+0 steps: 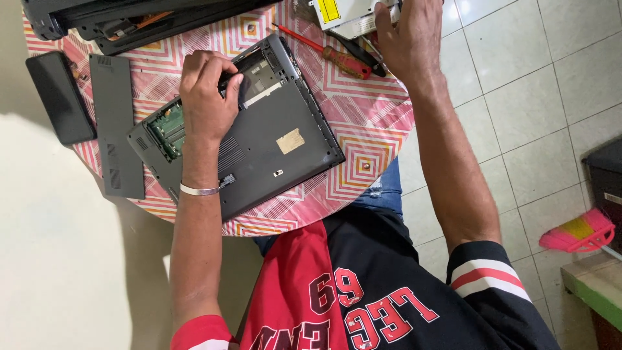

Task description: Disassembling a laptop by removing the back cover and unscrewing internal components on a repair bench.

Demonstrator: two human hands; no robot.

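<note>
The laptop (259,139) lies bottom up, left of centre in the frame, on the round desk (372,126). Its hatch is off and green boards are bare at its left end. The left hand (206,97) bears down on it, fingers (217,68) curled narrow and hooked over the rim of the open bay. If they slip inward they could scrape the bare boards, and a hard pull could crack the thin plastic rim.

At the top of the frame the right hand (408,42) has its fingers closed on a silver drive (343,16) near the desk's far edge. A loose grip there could send it to the tiled floor. The screwdriver (343,61) lies just beside that wrist, and a sweep of the arm could roll it off. A small screw (366,166) sits loose on the cloth and is easily brushed away.
</note>
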